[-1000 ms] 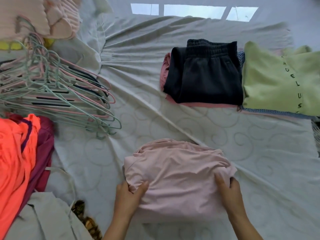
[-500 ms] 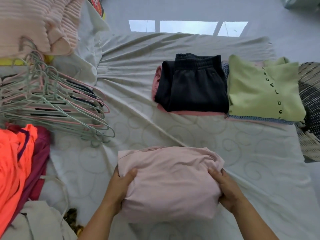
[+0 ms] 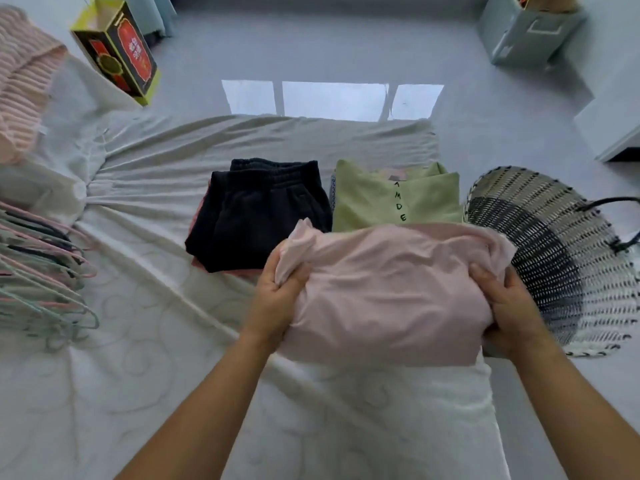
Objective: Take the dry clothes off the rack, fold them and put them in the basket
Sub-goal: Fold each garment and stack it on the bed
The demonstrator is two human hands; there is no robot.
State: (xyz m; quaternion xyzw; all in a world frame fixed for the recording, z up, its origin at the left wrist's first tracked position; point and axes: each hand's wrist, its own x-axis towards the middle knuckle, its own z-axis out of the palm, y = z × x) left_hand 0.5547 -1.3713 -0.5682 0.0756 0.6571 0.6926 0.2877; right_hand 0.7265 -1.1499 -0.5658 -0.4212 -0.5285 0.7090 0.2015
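Seen from above: a person holds a folded pink top (image 3: 388,289) in both hands over a bed (image 3: 138,341). The left hand (image 3: 277,303) grips the left end, its fingers (image 3: 291,277) curled tight into bunched fabric. The right hand (image 3: 509,306) grips the right end in the same way. The top hangs in the air above the bed's right side. It hides the near edge of a folded green top (image 3: 391,199), and a woven basket (image 3: 554,244) sits just to its right, beside the bed.

The bundle's long axis runs left to right, from hand to hand. One loose corner pokes up and away at the far left, by the left hand.

That corner looks like the weak point. If either grip loosens on the way to the basket, the soft layers may slide apart and the fold come undone. The bundle also looks wide, so an end may catch the basket's rim.

Folded black shorts (image 3: 259,209) lie left of the green top, and hangers (image 3: 38,265) are heaped at the far left.
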